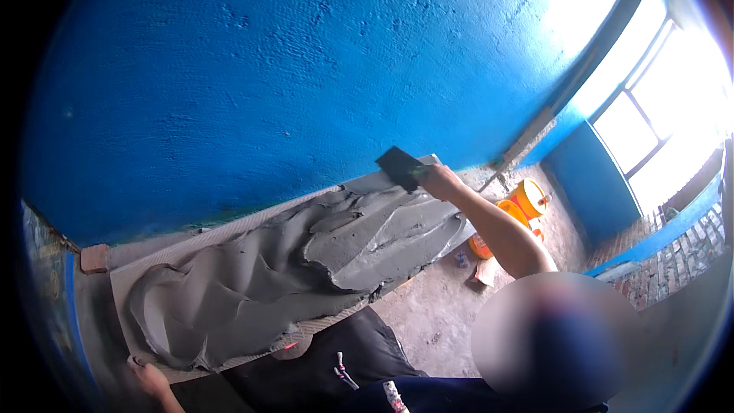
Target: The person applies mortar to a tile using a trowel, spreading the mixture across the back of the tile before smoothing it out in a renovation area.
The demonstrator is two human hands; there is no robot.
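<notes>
A long, pale tile (122,291) with a ribbed surface lies along the foot of the blue wall, most of it hidden by thick grey mortar (252,283) in wavy ridges. My right hand (436,181) is closed round a flat, dark rectangular trowel (397,167), held over the tile's far right end. Whether its blade touches the mortar is hard to tell. At the tile's near left corner, my left hand (149,378) grips the edge, its fingers partly hidden. A flatter, smoother patch of mortar shows toward the right.
Yellow-orange buckets (527,197) stand on the concrete floor (428,329) to the right. A reddish brick (95,258) sits beside the tile's far left corner. The textured blue wall (290,69) rises behind; a bright window (627,134) is at the right. My black-clad legs (336,348) are close to the tile's near edge.
</notes>
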